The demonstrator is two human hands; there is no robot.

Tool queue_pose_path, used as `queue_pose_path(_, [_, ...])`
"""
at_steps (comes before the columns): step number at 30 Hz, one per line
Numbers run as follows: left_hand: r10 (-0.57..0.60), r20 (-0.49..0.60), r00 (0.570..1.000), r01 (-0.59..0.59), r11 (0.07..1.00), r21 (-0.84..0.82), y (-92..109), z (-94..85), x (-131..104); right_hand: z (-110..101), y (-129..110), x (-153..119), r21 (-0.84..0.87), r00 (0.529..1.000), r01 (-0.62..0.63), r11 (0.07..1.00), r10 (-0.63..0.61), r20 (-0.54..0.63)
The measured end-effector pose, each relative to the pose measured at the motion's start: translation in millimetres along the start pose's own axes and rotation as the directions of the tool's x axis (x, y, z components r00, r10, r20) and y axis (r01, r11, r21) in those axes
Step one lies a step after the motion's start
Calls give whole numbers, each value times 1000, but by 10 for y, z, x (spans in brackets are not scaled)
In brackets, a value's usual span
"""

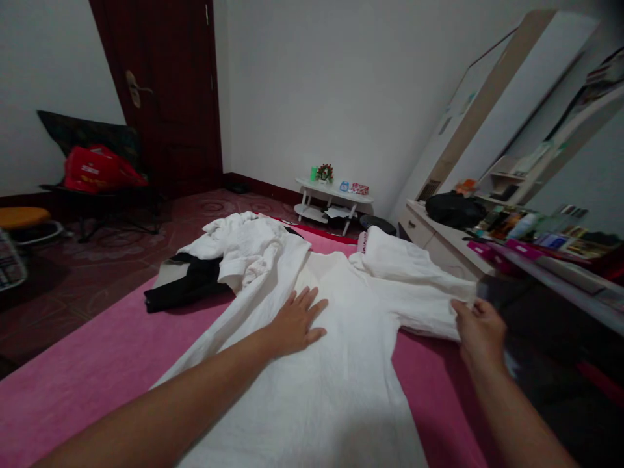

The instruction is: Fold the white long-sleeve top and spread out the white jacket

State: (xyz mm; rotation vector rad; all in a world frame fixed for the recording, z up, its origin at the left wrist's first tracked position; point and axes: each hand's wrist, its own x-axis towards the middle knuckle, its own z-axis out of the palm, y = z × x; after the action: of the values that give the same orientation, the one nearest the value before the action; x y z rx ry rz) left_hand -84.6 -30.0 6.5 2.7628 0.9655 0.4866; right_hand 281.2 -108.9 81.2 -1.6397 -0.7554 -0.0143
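Note:
A white shirt [351, 325] lies spread flat on a pink bed cover [97, 364]. My left hand [295, 322] rests palm down on the shirt's chest, fingers apart and flat. My right hand [478, 331] pinches the end of the shirt's right sleeve [429, 305] near the bed's right edge. A second white garment [244, 244] lies crumpled beyond the shirt's left shoulder, on top of a black garment [188, 286].
A dresser [439, 240] with a black bag [451, 209], bottles and boxes stands right of the bed. A small white table [334, 198] sits by the far wall. A dark door [170, 97] and a chair with a red bag [100, 169] are at left.

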Motion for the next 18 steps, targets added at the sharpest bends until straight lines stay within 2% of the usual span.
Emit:
queue_pose_path(2, [7, -1, 1000, -7, 1000, 13, 13, 5, -8, -131, 87, 162, 31, 982, -70, 997, 74, -174])
queue_pose_path(3, [11, -1, 1000, -11, 1000, 16, 20, 1, -5, -151, 99, 180, 8, 976, -59, 998, 59, -212])
queue_pose_path(5, [13, -4, 1000, -13, 1000, 18, 29, -6, 6, -65, 51, 116, -66, 981, 68, 996, -79, -177])
queue_pose_path(7, [14, -8, 1000, -14, 1000, 20, 32, -9, 14, 185, -74, -9, -89, 969, 243, 966, -246, -25])
queue_pose_path(9, [10, -12, 1000, -10, 1000, 20, 33, -12, 14, 552, -234, -112, -54, 921, 365, 930, -351, 171])
queue_pose_path(10, [8, -13, 1000, -8, 1000, 18, 34, -14, 13, 755, -312, -141, -58, 892, 393, 918, -365, 266])
queue_pose_path(12, [4, -17, 1000, -3, 1000, 8, 38, -20, 9, 1144, -446, -153, -167, 838, 439, 883, -336, 429])
queue_pose_path(15, [-5, -24, 1000, 4, 1000, -6, 42, -31, 8, 1591, -549, -102, -397, 773, 527, 752, -230, 591])
queue_pose_path(16, [-6, -25, 1000, 6, 1000, -10, 42, -35, 8, 1694, -553, -76, -443, 767, 532, 722, -189, 614])
queue_pose_path(18, [-5, -24, 1000, 5, 1000, -15, 40, -39, 10, 1838, -521, -12, -478, 779, 493, 727, -123, 615])
